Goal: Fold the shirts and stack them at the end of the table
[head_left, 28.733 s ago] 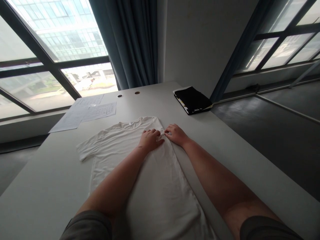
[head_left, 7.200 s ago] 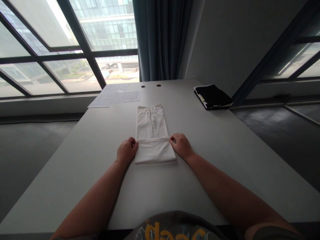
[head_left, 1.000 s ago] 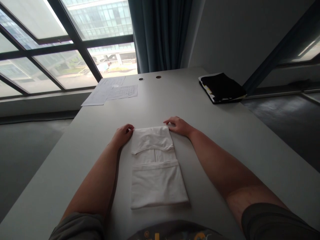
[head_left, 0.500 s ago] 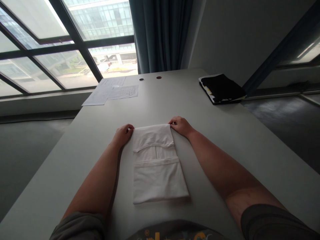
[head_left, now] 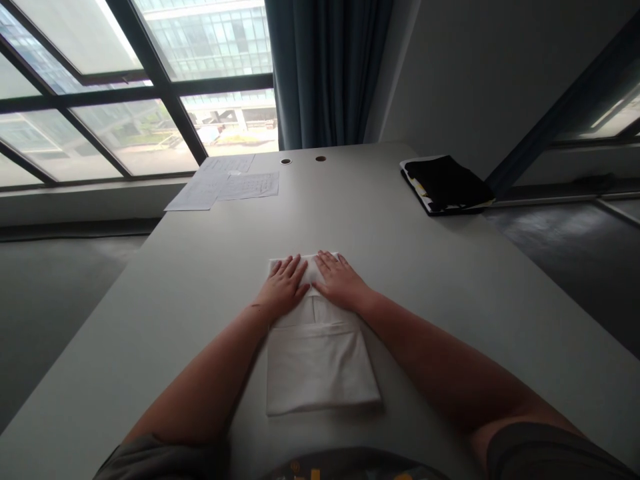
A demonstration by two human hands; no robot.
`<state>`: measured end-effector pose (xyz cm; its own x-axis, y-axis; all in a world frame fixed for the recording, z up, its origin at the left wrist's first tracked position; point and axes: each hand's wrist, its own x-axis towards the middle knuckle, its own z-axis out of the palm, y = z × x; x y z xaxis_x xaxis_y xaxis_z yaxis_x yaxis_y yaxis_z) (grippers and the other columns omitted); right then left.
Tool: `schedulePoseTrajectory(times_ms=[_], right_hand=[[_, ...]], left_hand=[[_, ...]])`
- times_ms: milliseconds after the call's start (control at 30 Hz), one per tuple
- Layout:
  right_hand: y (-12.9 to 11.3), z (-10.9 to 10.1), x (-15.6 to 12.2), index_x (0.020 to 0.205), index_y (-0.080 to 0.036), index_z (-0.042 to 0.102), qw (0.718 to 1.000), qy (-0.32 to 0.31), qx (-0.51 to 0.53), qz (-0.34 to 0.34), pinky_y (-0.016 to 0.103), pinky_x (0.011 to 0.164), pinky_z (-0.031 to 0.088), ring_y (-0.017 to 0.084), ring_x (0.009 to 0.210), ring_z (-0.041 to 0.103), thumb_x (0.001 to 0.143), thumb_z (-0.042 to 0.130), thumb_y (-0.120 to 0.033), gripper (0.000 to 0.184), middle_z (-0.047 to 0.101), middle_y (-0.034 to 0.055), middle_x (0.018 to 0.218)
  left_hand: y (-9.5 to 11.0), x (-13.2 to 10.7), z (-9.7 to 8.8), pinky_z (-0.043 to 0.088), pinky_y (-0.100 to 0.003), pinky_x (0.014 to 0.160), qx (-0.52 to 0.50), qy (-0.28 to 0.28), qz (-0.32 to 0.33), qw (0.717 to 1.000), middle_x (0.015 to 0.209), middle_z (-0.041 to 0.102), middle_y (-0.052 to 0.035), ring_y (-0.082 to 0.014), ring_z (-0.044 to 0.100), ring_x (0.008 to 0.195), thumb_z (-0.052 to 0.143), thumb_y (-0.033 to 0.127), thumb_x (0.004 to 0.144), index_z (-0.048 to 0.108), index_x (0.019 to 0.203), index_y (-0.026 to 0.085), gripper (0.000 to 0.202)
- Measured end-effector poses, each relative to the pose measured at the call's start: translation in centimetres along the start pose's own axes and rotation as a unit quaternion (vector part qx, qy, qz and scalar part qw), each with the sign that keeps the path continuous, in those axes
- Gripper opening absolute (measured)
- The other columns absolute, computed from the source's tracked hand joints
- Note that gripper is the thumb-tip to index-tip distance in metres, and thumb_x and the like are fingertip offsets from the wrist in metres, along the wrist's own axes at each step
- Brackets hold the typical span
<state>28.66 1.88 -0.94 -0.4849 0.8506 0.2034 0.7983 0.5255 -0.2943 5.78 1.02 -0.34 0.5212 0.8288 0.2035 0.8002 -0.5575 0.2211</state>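
A folded white garment lies flat on the table, its far and near ends both turned in toward the middle. My left hand rests palm down on the far folded part, fingers spread and pointing away from me. Beside it, my right hand presses flat on the right side of the same fold, its fingers also spread. The thumbs nearly meet at the centre. Both hands cover most of the far fold, while the near fold shows a few soft creases.
The white table stretches away toward a blue curtain and a window. Printed papers lie at the far left edge. A black cloth sits on a stack at the far right. Two round cable holes are near the back edge.
Both hands have let go of the garment's far corners and moved inward onto the fold. Their fingers have gone from pinching to lying flat.
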Motion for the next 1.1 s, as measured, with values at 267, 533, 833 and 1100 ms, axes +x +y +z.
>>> schedulePoseTrajectory(times_ms=[267,533,833,1100], right_hand=[[1.4,0.4,-0.1,0.168,-0.019,0.025,0.995,-0.08,-0.013,0.061,0.058,0.131,0.009,0.03,0.162,0.011,0.106,0.039,-0.057,0.075,0.013,0.0099,0.174],[1.7,-0.4,1.0,0.166,-0.016,0.031,0.994,-0.077,0.005,0.074,0.058,0.131,0.012,0.03,0.162,0.011,0.107,0.04,-0.05,0.069,0.017,0.011,0.174],[1.2,-4.0,-7.6,0.136,-0.018,0.067,0.979,0.06,0.148,-0.123,0.054,0.129,0.027,0.032,0.16,0.02,0.104,0.053,-0.053,0.05,0.046,0.015,0.159],[-3.3,-4.9,-17.4,0.154,-0.021,0.053,0.964,-0.113,0.129,-0.202,0.058,0.129,0.024,0.036,0.154,0.035,0.088,0.077,-0.043,0.074,0.047,0.0157,0.16]], left_hand=[[-0.3,-0.1,0.2,0.022,-0.054,0.132,0.012,-0.053,-0.019,0.998,0.171,0.03,-0.0073,-0.032,0.024,0.16,0.05,0.054,0.102,0.037,0.163,0.03,0.067],[-1.1,1.2,-0.2,0.021,-0.056,0.132,-0.045,-0.034,-0.031,0.998,0.17,0.035,-0.0074,-0.0304,0.027,0.159,0.049,0.051,0.103,0.045,0.158,0.029,0.06],[1.2,-7.8,-4.0,0.044,-0.05,0.118,-0.146,0.041,0.026,0.988,0.145,0.059,-0.0111,-0.0276,0.053,0.137,0.056,0.043,0.1,0.063,0.135,0.028,0.038],[6.6,-16.4,-5.4,0.045,-0.049,0.117,-0.15,-0.073,0.105,0.98,0.138,0.063,-0.0076,-0.0297,0.059,0.128,0.085,0.042,0.077,0.068,0.121,0.031,0.049]])
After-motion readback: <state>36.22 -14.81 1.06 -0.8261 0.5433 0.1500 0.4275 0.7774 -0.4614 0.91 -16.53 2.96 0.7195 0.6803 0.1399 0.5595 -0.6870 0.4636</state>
